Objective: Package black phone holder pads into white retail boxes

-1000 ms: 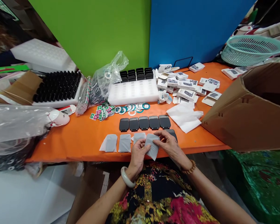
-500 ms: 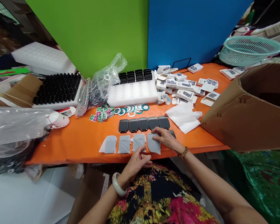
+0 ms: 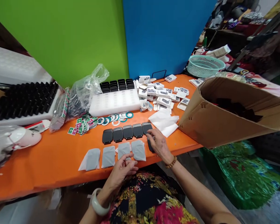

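Observation:
Several grey pouches (image 3: 108,156) lie in a row near the front edge of the orange table (image 3: 53,155). Behind them is a row of black flat devices (image 3: 127,132). My right hand (image 3: 157,142) rests palm down on a loose black device just right of the pouches, fingers closing round it. My left hand (image 3: 123,168) hovers at the table's front edge below the pouches, fingers loosely curled, and seems to hold nothing.
A white foam tray (image 3: 114,101) holds more black devices. Round stickers (image 3: 118,117), green labels (image 3: 80,126), white sheets (image 3: 164,120) and small white boxes (image 3: 162,93) lie behind. An open cardboard box (image 3: 226,116) stands on the right, a plastic bag (image 3: 84,91) on the left, a teal basket (image 3: 205,66) at the back.
Both hands had held a grey pouch; it now lies in the row. My right hand has moved right onto a black device, my left hand drew back. The view has swung right.

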`<state>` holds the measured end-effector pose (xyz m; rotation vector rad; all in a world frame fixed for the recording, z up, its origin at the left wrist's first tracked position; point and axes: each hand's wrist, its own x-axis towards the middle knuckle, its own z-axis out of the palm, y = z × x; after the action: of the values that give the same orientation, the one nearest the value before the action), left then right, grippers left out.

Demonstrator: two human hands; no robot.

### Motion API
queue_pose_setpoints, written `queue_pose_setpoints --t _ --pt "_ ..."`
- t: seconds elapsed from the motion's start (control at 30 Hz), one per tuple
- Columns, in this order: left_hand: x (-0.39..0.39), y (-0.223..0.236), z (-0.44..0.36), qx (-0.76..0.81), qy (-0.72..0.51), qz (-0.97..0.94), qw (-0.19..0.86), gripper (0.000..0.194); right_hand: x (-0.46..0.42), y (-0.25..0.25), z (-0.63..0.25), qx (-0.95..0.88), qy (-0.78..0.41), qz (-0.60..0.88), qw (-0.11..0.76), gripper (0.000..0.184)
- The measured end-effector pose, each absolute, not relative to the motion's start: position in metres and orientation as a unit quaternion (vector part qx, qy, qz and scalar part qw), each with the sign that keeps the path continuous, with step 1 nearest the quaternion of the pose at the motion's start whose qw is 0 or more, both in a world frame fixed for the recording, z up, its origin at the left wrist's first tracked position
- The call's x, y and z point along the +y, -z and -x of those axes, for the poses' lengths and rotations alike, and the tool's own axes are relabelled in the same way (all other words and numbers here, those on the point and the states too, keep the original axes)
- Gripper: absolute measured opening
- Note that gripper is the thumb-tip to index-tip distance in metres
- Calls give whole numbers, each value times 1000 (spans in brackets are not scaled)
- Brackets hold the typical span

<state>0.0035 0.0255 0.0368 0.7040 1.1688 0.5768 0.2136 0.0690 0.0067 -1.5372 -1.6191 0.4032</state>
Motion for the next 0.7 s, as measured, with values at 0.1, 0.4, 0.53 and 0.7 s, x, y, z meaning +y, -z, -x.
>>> queue_pose_setpoints --t 0.1,0.4,0.53,0.7 --pt "28 -39 -6 532 -258 -322 739 65 76 5 -258 -590 -87 677 432 21" --pt "30 -45 -18 526 -250 -342 738 65 90 40 -303 -583 13 746 322 21" --pt "30 -45 -21 523 -244 -348 738 60 90 35 -301 -562 0 755 339 22" --pt "33 -43 -29 505 -238 -348 753 55 69 13 -295 -544 13 754 368 20"
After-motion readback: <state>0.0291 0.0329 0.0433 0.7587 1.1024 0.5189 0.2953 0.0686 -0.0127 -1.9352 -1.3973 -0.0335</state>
